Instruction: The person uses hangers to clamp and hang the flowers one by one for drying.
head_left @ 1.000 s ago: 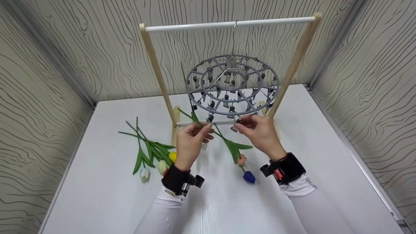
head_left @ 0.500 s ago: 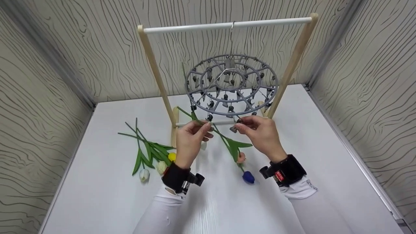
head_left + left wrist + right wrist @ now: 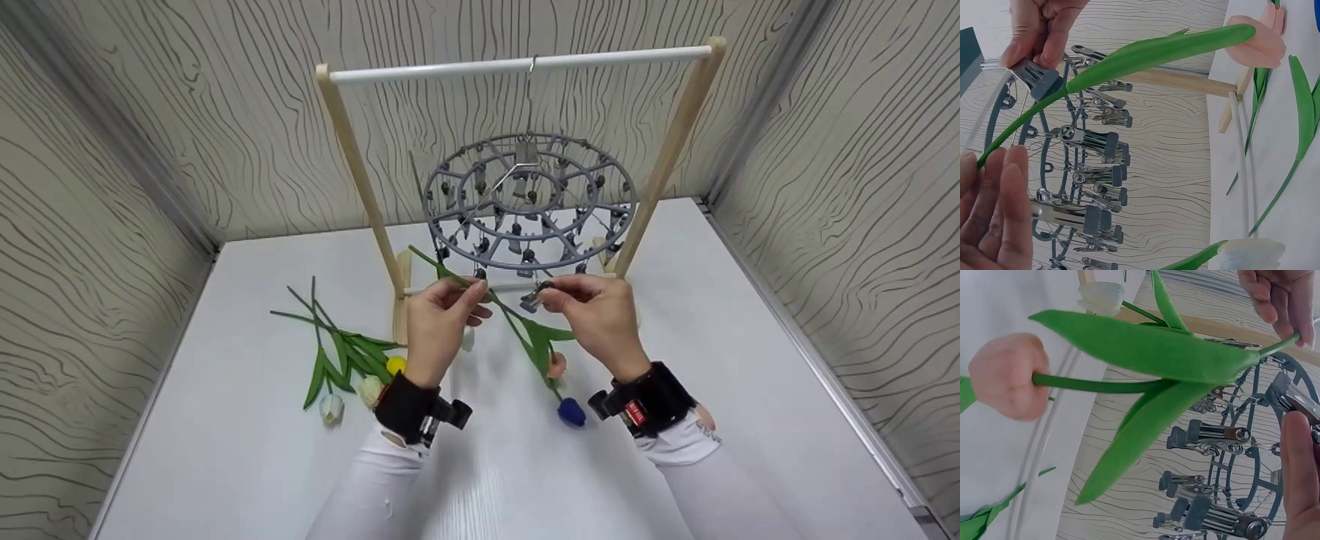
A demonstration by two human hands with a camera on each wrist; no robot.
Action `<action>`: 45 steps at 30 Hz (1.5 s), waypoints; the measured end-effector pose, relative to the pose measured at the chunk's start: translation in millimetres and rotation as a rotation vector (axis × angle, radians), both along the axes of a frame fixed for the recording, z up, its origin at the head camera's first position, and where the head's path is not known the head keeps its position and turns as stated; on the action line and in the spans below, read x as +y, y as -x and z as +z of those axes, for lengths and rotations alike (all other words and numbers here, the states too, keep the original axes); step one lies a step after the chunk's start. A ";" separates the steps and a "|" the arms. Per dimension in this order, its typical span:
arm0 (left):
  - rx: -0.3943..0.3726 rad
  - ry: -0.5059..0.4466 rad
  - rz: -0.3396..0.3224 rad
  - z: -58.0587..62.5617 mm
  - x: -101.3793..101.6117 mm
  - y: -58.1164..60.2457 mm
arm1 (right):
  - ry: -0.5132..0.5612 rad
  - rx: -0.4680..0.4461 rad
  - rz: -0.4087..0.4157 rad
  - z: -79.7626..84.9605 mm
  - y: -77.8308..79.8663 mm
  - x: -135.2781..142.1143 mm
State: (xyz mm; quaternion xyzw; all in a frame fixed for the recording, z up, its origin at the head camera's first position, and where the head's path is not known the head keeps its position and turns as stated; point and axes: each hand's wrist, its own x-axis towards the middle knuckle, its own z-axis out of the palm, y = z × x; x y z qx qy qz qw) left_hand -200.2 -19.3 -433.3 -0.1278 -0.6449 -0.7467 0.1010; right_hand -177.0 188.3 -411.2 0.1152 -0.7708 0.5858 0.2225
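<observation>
My left hand (image 3: pixel 442 322) pinches the thin green stem of a pink tulip (image 3: pixel 1255 45) near its end. The bloom hangs low and to the right, with long leaves (image 3: pixel 1145 349) along the stem. My right hand (image 3: pixel 600 322) pinches a metal clip (image 3: pixel 1039 80) with grey tips, which dangles from the front of a round grey clip hanger (image 3: pixel 525 265). In the left wrist view the clip's tips are right at the stem, beside the base of a leaf. A white tulip (image 3: pixel 1102 298) hangs at the hanger's left, mostly hidden behind my left hand in the head view.
The hanger is hooked on the white bar (image 3: pixel 450 69) of a wooden-legged rack (image 3: pixel 352 165). Several tulips, among them a yellow one (image 3: pixel 396 365) and a white one (image 3: pixel 331 409), lie left on the white table (image 3: pixel 247 465). A blue tulip (image 3: pixel 571 412) lies in front.
My right hand has shifted slightly left with the clip, which is now tilted and closer to the stem. My left hand has stayed nearly still on the pink tulip.
</observation>
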 end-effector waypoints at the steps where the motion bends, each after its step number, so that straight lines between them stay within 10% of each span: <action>1: -0.005 -0.004 -0.002 0.1 0.3 -0.1 | 0.014 -0.001 -0.004 -0.2 -0.4 -1.0; 18: -0.008 0.010 0.010 6.4 3.6 1.2 | 0.012 -0.087 -0.054 -1.6 1.8 -7.6; 35: -0.016 0.015 0.017 3.2 2.0 4.8 | 0.121 -0.188 0.158 -12.2 5.9 -6.7; 45: -0.057 -0.009 0.020 0.0 1.6 7.1 | 0.186 -0.237 0.123 -19.9 5.9 -11.3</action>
